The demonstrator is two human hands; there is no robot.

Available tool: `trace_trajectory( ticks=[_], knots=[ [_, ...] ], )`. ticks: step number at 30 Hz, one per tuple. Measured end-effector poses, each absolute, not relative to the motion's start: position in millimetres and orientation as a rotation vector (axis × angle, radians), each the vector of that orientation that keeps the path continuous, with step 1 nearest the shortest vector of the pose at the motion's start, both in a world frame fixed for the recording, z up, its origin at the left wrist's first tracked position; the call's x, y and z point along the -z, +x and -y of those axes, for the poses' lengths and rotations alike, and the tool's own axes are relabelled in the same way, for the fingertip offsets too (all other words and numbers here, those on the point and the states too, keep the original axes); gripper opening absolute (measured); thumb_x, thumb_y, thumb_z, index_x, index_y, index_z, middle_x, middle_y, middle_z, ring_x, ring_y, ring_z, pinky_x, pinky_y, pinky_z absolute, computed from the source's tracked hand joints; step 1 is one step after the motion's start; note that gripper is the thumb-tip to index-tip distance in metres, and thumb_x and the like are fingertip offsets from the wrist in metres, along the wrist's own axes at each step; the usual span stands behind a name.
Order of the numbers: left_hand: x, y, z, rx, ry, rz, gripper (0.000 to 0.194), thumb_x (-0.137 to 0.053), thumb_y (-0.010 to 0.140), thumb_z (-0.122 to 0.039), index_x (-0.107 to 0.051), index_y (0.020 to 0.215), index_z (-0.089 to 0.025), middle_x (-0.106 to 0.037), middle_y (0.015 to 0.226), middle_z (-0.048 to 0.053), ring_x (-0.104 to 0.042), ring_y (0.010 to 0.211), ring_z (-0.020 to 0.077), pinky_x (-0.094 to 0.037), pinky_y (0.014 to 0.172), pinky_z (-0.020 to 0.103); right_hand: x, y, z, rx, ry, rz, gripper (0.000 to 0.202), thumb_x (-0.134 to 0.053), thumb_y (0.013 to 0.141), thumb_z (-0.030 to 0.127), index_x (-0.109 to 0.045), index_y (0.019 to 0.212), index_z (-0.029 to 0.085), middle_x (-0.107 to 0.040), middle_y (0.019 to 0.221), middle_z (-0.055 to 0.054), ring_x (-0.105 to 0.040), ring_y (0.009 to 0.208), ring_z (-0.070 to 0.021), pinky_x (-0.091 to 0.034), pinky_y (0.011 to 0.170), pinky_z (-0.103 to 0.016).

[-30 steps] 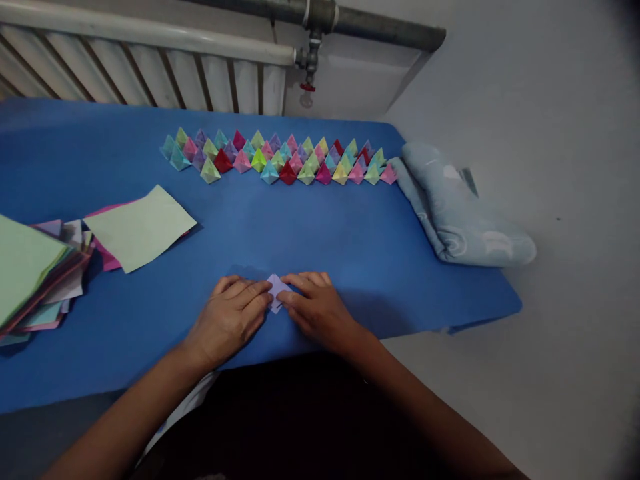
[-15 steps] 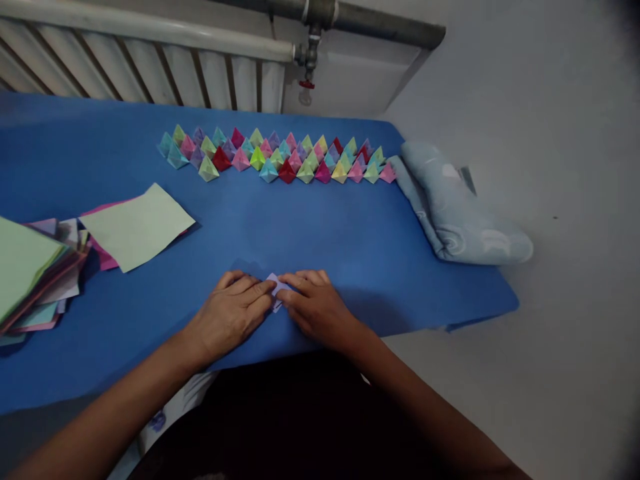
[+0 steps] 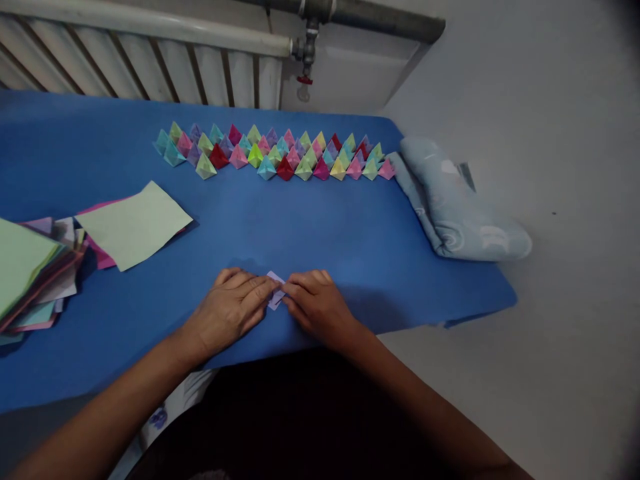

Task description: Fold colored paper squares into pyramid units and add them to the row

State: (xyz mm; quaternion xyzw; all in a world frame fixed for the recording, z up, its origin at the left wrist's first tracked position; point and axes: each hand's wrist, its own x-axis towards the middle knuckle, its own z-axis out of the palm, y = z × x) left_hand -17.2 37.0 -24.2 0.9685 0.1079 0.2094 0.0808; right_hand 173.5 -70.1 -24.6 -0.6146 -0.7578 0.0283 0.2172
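Folded lilac paper (image 3: 276,299), partly hidden, clamped beneath fingertips of the left hand (image 3: 231,305) and right hand (image 3: 320,303); beyond, pointed paper origami pieces (image 3: 285,169), folded patterned blanket (image 3: 463,217).

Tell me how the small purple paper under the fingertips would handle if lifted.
The purple paper is probably very light, looking small and thin. Its folded layers likely stiffen it, though its thin edges might crease easily.
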Motion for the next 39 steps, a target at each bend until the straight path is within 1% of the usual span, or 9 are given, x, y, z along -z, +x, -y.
trace_trajectory(
  ticks=[3, 6, 10, 14, 19, 22, 28, 32, 39],
  knots=[
    [27, -17, -38, -0.660, 2.900, -0.285, 0.026, -0.050, 0.095, -0.019, -0.062, 0.117, -0.016, -0.070, 0.116, 0.009, -0.061, 0.095, 0.0220, -0.041, 0.086, 0.039, 25, 173, 70, -0.070, -1.707, 2.104, 0.023, -0.046, 0.098, 0.027, -0.066, 0.105, 0.017, -0.068, 0.103, -0.008, -0.051, 0.085, -0.0192, -0.036, 0.078, -0.034],
    [27, -17, -38, -0.682, 2.870, -0.294, 0.025, -0.051, 0.095, -0.019, -0.065, 0.115, -0.017, -0.071, 0.114, 0.008, -0.061, 0.092, 0.0212, -0.041, 0.085, 0.039, 25, 173, 70, -0.082, -1.720, 2.107, 0.021, -0.049, 0.097, 0.027, -0.066, 0.106, 0.017, -0.068, 0.104, -0.008, -0.052, 0.086, -0.0194, -0.036, 0.079, -0.034],
    [25, -15, -38, -0.682, 2.836, -0.301, 0.025, -0.051, 0.094, -0.018, -0.066, 0.114, -0.018, -0.072, 0.112, 0.008, -0.061, 0.090, 0.0206, -0.041, 0.085, 0.038, 24, 173, 69, -0.101, -1.737, 2.084, 0.023, -0.045, 0.097, 0.023, -0.067, 0.103, 0.017, -0.069, 0.102, -0.008, -0.053, 0.084, -0.0191, -0.037, 0.078, -0.034],
    [23, -14, -36, -0.670, 2.823, -0.351, 0.025, -0.049, 0.095, -0.019, -0.067, 0.113, -0.019, -0.072, 0.111, 0.007, -0.061, 0.089, 0.0209, -0.042, 0.083, 0.039, 25, 172, 68, -0.138, -1.770, 2.043, 0.023, -0.045, 0.098, 0.023, -0.067, 0.100, 0.018, -0.068, 0.103, -0.008, -0.055, 0.086, -0.0190, -0.038, 0.079, -0.034],
    [19, -10, -35, -0.583, 2.760, -0.464, 0.025, -0.046, 0.097, -0.024, -0.067, 0.108, -0.019, -0.071, 0.111, 0.006, -0.060, 0.089, 0.0208, -0.041, 0.081, 0.038, 27, 171, 64, -0.175, -1.780, 1.958, 0.020, -0.047, 0.097, 0.022, -0.066, 0.095, 0.017, -0.068, 0.103, -0.007, -0.058, 0.090, -0.0190, -0.040, 0.080, -0.034],
    [17, -7, -36, -0.515, 2.725, -0.529, 0.025, -0.045, 0.097, -0.029, -0.066, 0.107, -0.020, -0.071, 0.109, 0.005, -0.060, 0.088, 0.0211, -0.040, 0.081, 0.039, 26, 169, 62, -0.199, -1.797, 1.922, 0.019, -0.048, 0.096, 0.021, -0.066, 0.091, 0.017, -0.069, 0.101, -0.007, -0.059, 0.090, -0.0190, -0.040, 0.080, -0.034],
    [16, -4, -36, -0.489, 2.600, -0.666, 0.029, -0.046, 0.097, -0.034, -0.058, 0.119, -0.021, -0.072, 0.101, 0.004, -0.062, 0.086, 0.0205, -0.041, 0.084, 0.040, 23, 168, 60, -0.277, -1.825, 1.891, 0.016, -0.049, 0.094, 0.019, -0.064, 0.089, 0.018, -0.068, 0.101, -0.006, -0.059, 0.093, -0.0183, -0.041, 0.083, -0.034],
    [19, -3, -37, -0.517, 2.618, -0.680, 0.027, -0.044, 0.098, -0.032, -0.058, 0.117, -0.020, -0.072, 0.099, 0.004, -0.062, 0.084, 0.0195, -0.041, 0.085, 0.039, 22, 166, 57, -0.263, -1.906, 1.884, 0.014, -0.050, 0.092, 0.019, -0.063, 0.087, 0.017, -0.068, 0.097, -0.007, -0.059, 0.091, -0.0187, -0.041, 0.084, -0.034],
    [20, 1, -37, -0.558, 2.617, -0.724, 0.024, -0.044, 0.098, -0.032, -0.061, 0.112, -0.020, -0.073, 0.094, 0.003, -0.063, 0.080, 0.0183, -0.042, 0.082, 0.037, 14, 163, 52, -0.322, -2.014, 1.864, 0.013, -0.051, 0.092, 0.022, -0.061, 0.085, 0.018, -0.067, 0.093, -0.006, -0.058, 0.087, -0.0182, -0.041, 0.080, -0.032]
  ],
)
